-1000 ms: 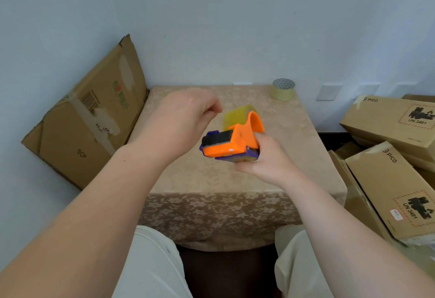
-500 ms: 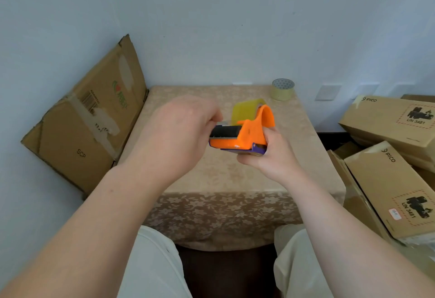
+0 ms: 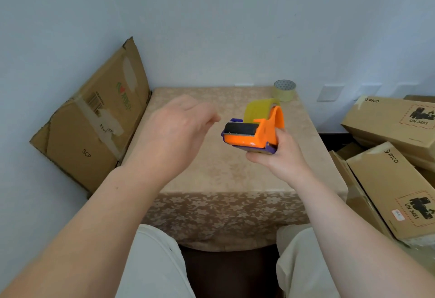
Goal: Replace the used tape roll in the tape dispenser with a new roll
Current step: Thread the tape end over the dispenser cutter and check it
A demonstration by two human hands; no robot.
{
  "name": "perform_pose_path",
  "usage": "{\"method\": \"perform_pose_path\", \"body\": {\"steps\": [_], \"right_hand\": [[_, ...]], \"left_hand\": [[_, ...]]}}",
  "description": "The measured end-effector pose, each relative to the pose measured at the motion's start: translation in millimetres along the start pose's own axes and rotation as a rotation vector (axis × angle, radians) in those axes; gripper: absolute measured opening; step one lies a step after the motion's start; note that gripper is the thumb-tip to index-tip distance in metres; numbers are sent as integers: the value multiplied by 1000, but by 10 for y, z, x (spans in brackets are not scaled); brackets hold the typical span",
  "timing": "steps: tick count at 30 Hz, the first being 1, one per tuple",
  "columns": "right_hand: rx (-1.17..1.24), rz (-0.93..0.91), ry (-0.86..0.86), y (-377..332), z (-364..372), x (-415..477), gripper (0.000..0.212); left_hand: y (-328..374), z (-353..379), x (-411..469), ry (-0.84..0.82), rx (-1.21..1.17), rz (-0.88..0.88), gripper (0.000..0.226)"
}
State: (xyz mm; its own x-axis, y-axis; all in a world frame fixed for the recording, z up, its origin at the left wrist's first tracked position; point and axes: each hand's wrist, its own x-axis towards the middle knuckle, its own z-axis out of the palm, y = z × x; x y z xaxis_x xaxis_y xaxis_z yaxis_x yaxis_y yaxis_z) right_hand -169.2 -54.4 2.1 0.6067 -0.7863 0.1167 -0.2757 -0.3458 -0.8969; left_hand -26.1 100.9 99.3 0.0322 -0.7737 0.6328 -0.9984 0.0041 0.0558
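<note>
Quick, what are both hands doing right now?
Left hand: open, holding nothing, beside the tape dispenser, not touching it.
Right hand: closed around the tape dispenser.

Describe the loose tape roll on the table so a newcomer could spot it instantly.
Start at the table with the beige floral cloth, pushed against the pale wall. Go to its far right corner: the tape roll lies flat there, hole upward. It is pale and translucent, and sits alone on the cloth, unlike the yellowish roll mounted in the orange dispenser held in the right hand.

Orange tape dispenser [image 3: 255,132] held aloft (yellowish roll [image 3: 255,109] loaded), spare roll [image 3: 284,90] on table's far corner
</note>
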Motion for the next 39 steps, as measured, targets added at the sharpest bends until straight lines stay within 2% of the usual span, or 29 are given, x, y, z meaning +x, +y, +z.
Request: {"method": "perform_pose_path", "body": {"steps": [3,6,9,14,16,23,26,30,39], "right_hand": [[-96,-12,-48,8,2,30,51],[-167,-26,-155,-24,-17,54,47],[-156,-1,-157,-25,-59,69,46],[-147,0,-140,36,-63,57,44],[-120,4,-131,47,-85,66,42],[-82,30,-154,83,-96,127,44],[-47,41,-133,106,-56,133,51],[7,59,-153,132,-4,101,42],[-59,15,-223,150,-59,56,39]], "left_hand": [[51,-17,21,4,25,52,8],[75,-33,74,-26,58,83,13],[44,-2,92,-40,66,-5,9],[-152,158,78,-23,92,-253,16],[-189,207,80,-13,99,-286,17],[-177,253,184,7,92,-240,17],[-146,302,231,-42,108,-213,19],[-193,318,277,-36,159,-207,17],[-338,310,175,-9,129,-315,21]]}}
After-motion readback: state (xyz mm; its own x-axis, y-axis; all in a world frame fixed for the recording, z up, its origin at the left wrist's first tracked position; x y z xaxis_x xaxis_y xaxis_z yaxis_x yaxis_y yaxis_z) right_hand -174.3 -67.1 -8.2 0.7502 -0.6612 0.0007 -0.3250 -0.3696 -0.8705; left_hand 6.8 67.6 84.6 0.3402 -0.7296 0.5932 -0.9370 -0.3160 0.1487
